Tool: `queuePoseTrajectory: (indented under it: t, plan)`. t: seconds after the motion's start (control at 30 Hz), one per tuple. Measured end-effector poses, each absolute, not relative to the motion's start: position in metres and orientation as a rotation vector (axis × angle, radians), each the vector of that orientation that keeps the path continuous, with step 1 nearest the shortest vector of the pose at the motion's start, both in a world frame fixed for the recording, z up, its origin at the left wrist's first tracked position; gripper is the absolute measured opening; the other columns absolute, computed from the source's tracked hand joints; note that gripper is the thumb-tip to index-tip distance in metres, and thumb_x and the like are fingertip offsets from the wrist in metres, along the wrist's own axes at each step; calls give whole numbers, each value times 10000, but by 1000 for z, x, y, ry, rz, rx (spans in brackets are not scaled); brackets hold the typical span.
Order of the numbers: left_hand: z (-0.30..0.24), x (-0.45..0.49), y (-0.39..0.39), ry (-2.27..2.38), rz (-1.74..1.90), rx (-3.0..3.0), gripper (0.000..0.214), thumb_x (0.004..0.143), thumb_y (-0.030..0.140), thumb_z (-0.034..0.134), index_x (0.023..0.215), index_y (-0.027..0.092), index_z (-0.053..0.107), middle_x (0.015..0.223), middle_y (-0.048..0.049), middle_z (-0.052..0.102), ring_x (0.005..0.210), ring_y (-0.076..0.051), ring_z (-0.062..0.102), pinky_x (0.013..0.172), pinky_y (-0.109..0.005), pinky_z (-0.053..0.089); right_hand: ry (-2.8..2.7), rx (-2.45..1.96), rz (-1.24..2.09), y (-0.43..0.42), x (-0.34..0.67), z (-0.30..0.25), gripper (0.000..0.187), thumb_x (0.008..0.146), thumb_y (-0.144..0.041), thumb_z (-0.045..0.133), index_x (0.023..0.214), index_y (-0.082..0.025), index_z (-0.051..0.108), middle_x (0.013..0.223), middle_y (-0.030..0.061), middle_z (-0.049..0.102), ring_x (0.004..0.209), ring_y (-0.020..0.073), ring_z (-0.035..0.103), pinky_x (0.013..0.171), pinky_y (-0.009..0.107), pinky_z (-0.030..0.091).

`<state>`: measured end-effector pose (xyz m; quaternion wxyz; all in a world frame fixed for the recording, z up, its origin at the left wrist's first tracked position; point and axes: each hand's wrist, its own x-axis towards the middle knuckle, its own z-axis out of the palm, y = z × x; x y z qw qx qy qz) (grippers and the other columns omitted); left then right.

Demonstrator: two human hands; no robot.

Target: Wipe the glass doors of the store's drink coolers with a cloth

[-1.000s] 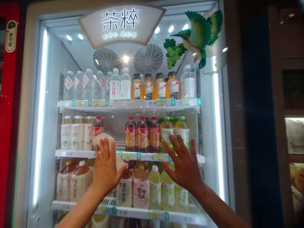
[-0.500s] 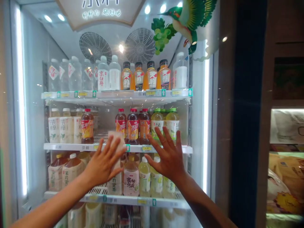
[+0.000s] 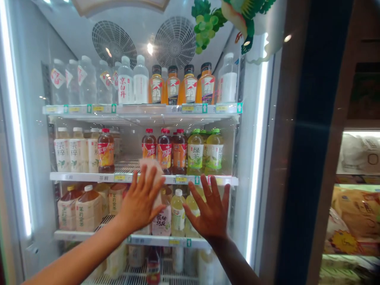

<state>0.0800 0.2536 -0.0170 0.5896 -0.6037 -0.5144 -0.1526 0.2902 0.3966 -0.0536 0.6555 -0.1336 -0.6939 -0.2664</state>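
Observation:
Under the fingers of my left hand a whitish cloth or tissue lies flat against the glass door of a lit drinks cooler. The palm faces the glass and the fingers are slightly apart. To its right, my right hand is spread on or just in front of the same glass, with nothing in it. Behind the hands, through the glass, stand red-capped bottles and green tea bottles. Lower down, a pink-labelled bottle is partly hidden by my left hand.
Clear bottles and orange drink bottles line the top shelf. A bird and grape decoration is at the upper right. Bright light strips run down both sides. Packaged goods sit on shelves at far right.
The view has tilted down, so the shelves appear higher. My left hand and the cloth have slid right and slightly down across the glass. My right hand sits lower, its fingers still spread.

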Motion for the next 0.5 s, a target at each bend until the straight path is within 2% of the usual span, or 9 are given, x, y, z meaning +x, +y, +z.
queuePoseTrajectory:
  t: [0.1, 0.3, 0.4, 0.5]
  plan:
    - [-41, 78, 248, -1052, -126, -1588, 933, 925, 672, 498, 1647, 217, 119, 1739, -98, -23, 1606, -332, -33, 1297, -464, 2, -1584, -315, -599, 397, 291, -53, 693, 967, -415, 640, 1591, -304, 358, 1687, 52, 265, 1561, 327, 263, 1274, 658, 107]
    - [-73, 65, 243, -1233, -360, -1423, 1009, 895, 653, 573, 1647, 192, 83, 1728, -151, -42, 1592, -400, -57, 1280, -587, -14, -1582, -314, -606, 397, 291, -54, 697, 965, -409, 640, 1592, -301, 355, 1687, 59, 264, 1562, 333, 257, 1267, 674, 114]
    - [-96, 65, 240, -1212, -310, -1496, 964, 905, 653, 556, 1646, 226, 111, 1736, -107, 9, 1602, -366, -19, 1290, -563, -17, -1581, -318, -604, 397, 291, -55, 705, 962, -408, 645, 1594, -304, 350, 1686, 59, 268, 1562, 329, 257, 1268, 671, 115]
    - [-93, 63, 238, -1282, -416, -1429, 873, 945, 617, 512, 1644, 260, 129, 1739, -87, 17, 1606, -352, -14, 1278, -604, -41, -1581, -314, -595, 396, 292, -55, 713, 954, -409, 664, 1590, -315, 355, 1680, 53, 285, 1557, 326, 272, 1270, 664, 123]
